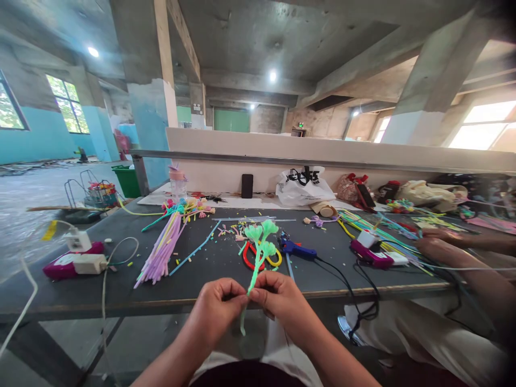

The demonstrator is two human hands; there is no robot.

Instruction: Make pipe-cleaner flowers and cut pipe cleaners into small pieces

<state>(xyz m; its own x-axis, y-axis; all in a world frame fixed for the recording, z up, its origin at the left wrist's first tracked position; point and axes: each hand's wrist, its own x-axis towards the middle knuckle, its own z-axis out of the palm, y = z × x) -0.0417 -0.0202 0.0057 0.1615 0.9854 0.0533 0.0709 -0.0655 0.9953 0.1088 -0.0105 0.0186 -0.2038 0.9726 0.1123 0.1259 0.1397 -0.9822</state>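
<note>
A light green pipe-cleaner flower (262, 236) with several fluffy heads stands upright between my hands at the table's front edge. My left hand (220, 303) pinches its stem from the left, thumb against fingers. From the right, my right hand (278, 298) pinches the same stem slightly higher, fingertips nearly touching the left ones. The stem's lower end hangs free below my fingers. Behind the flower lie scissors with a red handle loop (249, 259) and a yellow loop, partly covered by it. A blue glue gun (298, 249) rests just right of the flower heads.
A bundle of lilac pipe cleaners (163, 250) lies left on the dark table (226, 269). Power strips with cords stand at left (76, 263) and right (374, 255). Small clippings (231, 231) litter the middle. A co-worker's hand (437, 250) is at the right.
</note>
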